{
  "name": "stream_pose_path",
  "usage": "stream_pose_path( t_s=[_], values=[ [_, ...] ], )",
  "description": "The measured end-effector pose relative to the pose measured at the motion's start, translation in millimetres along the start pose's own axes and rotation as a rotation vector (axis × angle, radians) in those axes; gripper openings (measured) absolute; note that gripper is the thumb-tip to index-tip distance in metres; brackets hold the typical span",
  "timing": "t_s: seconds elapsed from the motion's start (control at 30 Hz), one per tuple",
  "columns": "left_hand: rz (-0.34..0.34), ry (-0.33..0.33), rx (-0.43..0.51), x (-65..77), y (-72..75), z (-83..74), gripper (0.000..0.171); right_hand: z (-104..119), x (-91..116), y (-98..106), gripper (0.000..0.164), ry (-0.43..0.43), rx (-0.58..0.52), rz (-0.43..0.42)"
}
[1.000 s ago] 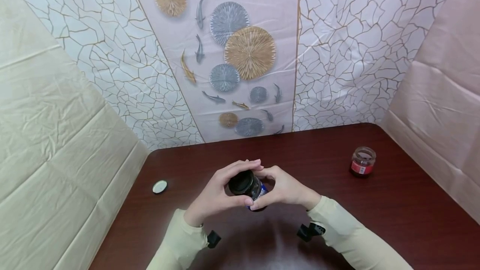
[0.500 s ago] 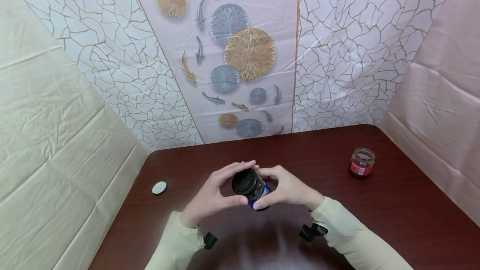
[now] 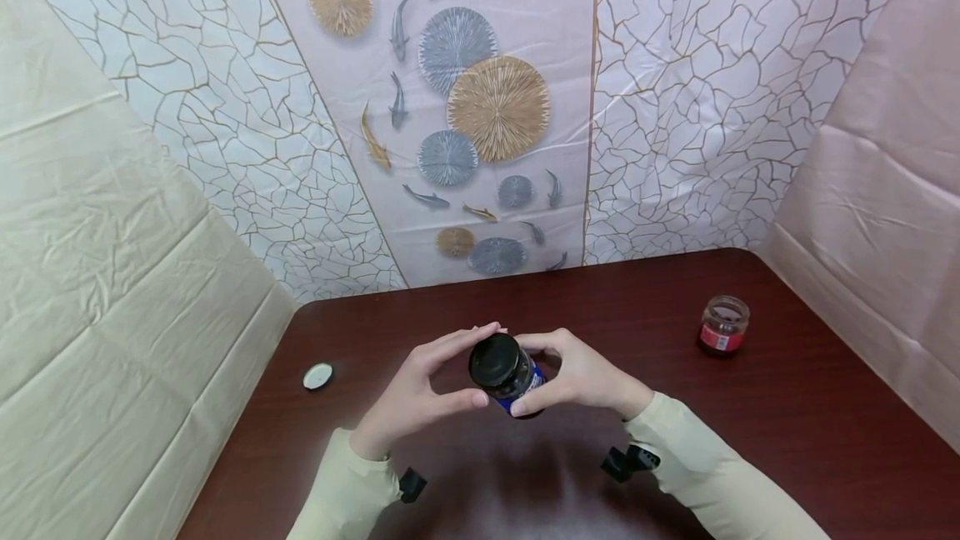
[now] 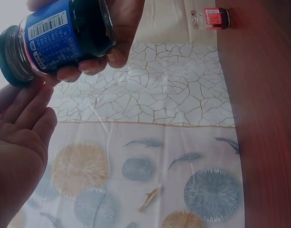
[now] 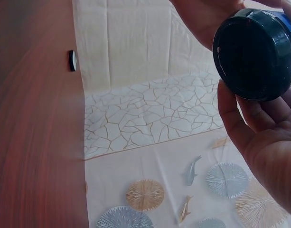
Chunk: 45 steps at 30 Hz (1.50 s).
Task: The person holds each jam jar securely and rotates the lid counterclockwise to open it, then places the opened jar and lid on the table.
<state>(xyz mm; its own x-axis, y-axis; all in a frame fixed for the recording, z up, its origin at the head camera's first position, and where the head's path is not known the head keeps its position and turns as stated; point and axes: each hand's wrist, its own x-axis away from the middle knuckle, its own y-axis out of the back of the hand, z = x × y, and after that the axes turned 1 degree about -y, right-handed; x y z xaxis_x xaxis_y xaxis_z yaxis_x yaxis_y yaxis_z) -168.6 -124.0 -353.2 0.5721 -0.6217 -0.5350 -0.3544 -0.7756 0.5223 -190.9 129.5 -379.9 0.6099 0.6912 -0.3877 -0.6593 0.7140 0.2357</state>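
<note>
A glass jar with a blue label (image 3: 534,382) and dark contents is tilted above the table, its black lid (image 3: 493,359) toward the left. My right hand (image 3: 585,377) grips the jar's body, thumb in front and fingers behind. Around the lid, my left hand (image 3: 420,390) holds its fingers and thumb nearly straight and spread. In the left wrist view, the left fingers (image 4: 29,111) reach the lid's edge, and a barcode shows on the blue label (image 4: 50,38). The right wrist view has the jar's dark base (image 5: 252,54) facing it, with the right hand (image 5: 273,137) beside it.
A lidless glass jar with a red label (image 3: 723,326) stands at the table's right. Toward the left lies a small round lid, white side up (image 3: 318,376). The dark red-brown table (image 3: 600,298) is bordered by patterned cloth at the back and plain cloth at both sides.
The jar has shifted slightly right and up with my right hand. My left hand has drawn slightly left, its fingers looser around the lid, so more of the lid shows.
</note>
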Motion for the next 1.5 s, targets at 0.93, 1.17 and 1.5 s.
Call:
stream_pose_path(
  t_s=[0.93, 1.17, 1.5],
  values=[
    [-0.071, 0.115, 0.078, 6.5, 1.7, 0.9, 0.059, -2.0, -0.5, -0.7, 0.056, -0.036, 0.003, 0.018],
    [-0.034, 0.093, 0.114, 5.0, 3.3, 1.5, 0.065, -5.5, -3.3, -5.6, 0.053, -0.04, -0.03, 0.05],
    [0.032, 0.029, 0.15, -2.8, -3.3, 3.4, 0.069, -8.8, -5.6, -11.1, 0.05, -0.018, -0.02, 0.047]
  ],
)
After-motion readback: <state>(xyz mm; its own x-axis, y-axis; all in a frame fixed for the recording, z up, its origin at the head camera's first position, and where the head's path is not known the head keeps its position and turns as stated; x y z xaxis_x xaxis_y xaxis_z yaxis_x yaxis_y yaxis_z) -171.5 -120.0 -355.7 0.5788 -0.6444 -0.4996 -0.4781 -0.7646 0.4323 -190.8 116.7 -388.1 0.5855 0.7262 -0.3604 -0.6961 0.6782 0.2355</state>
